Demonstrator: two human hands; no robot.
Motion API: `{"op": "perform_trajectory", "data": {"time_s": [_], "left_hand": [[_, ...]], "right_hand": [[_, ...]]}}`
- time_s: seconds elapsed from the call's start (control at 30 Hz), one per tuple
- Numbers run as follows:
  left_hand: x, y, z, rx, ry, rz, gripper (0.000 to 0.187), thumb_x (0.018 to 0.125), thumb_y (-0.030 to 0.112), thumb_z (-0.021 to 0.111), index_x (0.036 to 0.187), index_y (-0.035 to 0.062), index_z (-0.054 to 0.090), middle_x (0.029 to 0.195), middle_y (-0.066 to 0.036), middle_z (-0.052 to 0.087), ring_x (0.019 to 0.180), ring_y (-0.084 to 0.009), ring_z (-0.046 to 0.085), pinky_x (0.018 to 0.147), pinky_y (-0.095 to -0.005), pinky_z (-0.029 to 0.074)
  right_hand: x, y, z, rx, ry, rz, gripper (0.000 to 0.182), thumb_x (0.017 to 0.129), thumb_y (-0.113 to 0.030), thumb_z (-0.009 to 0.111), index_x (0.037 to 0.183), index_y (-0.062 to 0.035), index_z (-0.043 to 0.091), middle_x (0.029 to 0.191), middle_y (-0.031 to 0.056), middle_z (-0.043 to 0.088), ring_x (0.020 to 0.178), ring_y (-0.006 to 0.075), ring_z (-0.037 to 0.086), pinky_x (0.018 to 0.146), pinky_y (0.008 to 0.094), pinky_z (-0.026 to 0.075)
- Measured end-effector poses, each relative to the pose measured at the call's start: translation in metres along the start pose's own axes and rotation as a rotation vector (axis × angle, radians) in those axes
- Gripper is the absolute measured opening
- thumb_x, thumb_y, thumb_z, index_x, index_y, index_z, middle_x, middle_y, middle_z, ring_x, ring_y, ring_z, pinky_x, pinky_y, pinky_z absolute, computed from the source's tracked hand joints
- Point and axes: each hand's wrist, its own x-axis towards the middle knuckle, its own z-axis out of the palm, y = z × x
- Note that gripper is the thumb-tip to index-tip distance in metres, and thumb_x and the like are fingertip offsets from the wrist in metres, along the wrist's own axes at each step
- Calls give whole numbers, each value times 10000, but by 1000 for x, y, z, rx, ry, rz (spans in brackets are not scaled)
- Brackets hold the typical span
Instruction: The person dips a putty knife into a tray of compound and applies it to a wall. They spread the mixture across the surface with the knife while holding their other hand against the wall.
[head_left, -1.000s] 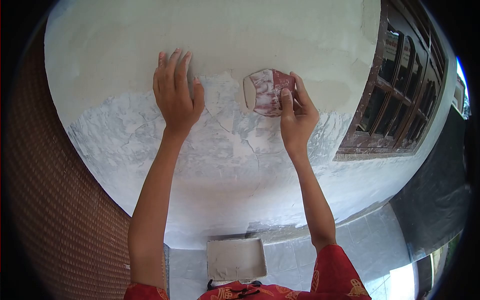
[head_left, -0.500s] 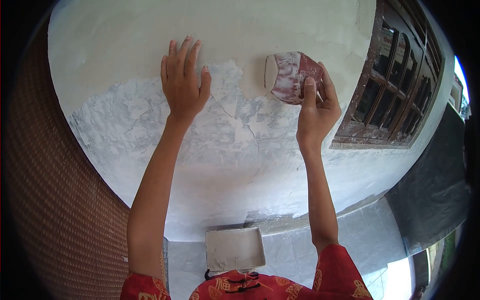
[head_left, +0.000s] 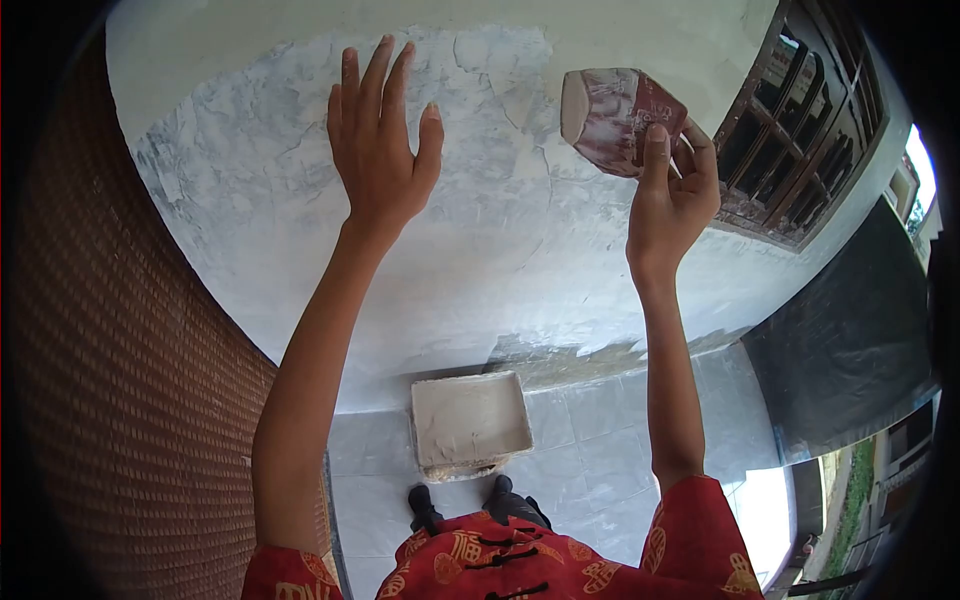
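Note:
My right hand (head_left: 678, 195) grips a dark red putty scraper (head_left: 635, 115), thumb on its near face and fingers behind. Whitish smears cover much of that face, and a thick band of pale putty lines its left edge. The scraper overlaps the wall (head_left: 450, 260), below the window's upper level and left of its frame. My left hand (head_left: 385, 150) is open, fingers spread and pointing up, in front of the patchy white-and-grey stretch of wall. A smoother cream coat covers the wall higher up.
A tray of pale putty (head_left: 470, 415) stands on the grey tiled floor (head_left: 590, 425), just ahead of my feet (head_left: 422, 498). A brown woven screen (head_left: 150, 350) runs along the left. On the right are a wooden-framed window (head_left: 800, 130) and a dark sheet (head_left: 845, 335).
My view has tipped downward, so the wall and tray sit higher and my feet show. The scraper has shifted right in view with my right hand; my left hand stays spread.

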Motion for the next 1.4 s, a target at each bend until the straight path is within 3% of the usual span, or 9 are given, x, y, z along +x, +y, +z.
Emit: {"op": "perform_trajectory", "data": {"time_s": [0.17, 0.37, 0.63, 0.93, 1.23, 1.4], "left_hand": [[-40, 15, -36, 17, -63, -84, 532, 936, 207, 520, 1447, 81, 437, 1523, -126, 401, 1463, -400, 240, 1142, -572, 216], [-107, 55, -85, 82, -225, -200, 519, 929, 200, 540, 1422, 58, 461, 1501, -142, 429, 1448, -418, 266, 1122, -564, 252], [-198, 112, -137, 90, -487, -360, 498, 996, 252, 466, 1452, 58, 414, 1509, -158, 414, 1455, -416, 254, 1137, -546, 248], [-313, 125, -143, -45, -634, -630, 514, 990, 276, 469, 1447, 51, 404, 1512, -172, 397, 1453, -414, 260, 1123, -544, 267], [-446, 139, -181, -94, -786, -940, 528, 999, 286, 460, 1460, 40, 379, 1506, -192, 396, 1445, -406, 277, 1144, -514, 260], [-510, 145, -200, -127, -892, -1111, 556, 1016, 325, 432, 1465, 8, 352, 1505, -215, 379, 1425, -386, 314, 1163, -470, 260]], "right_hand": [[-36, 2, -21, -47, -63, 26, 239, 1008, -114, 560, 1196, 32, 535, 992, 169, 701, 928, 150, 669, 790, 280, 542], [-89, 20, -59, 46, -88, 229, 269, 1019, -139, 547, 1227, 25, 501, 989, 170, 690, 907, 136, 637, 827, 273, 494], [-177, 41, -101, 38, -186, 531, 316, 1021, -148, 534, 1276, 21, 452, 983, 197, 686, 940, 183, 661, 804, 325, 557], [-268, 65, -124, -251, -259, 656, 339, 985, -47, 558, 1300, 4, 440, 1030, 187, 703, 937, 189, 685, 787, 314, 546], [-389, 101, -141, -370, -374, 831, 230, 966, -30, 572, 1188, 26, 591, 1054, 170, 714, 993, 210, 696, 816, 333, 548], [-448, 125, -140, -520, -579, 762, 219, 943, -18, 592, 1157, 18, 621, 1022, 177, 723, 985, 246, 710, 814, 333, 540]]}}
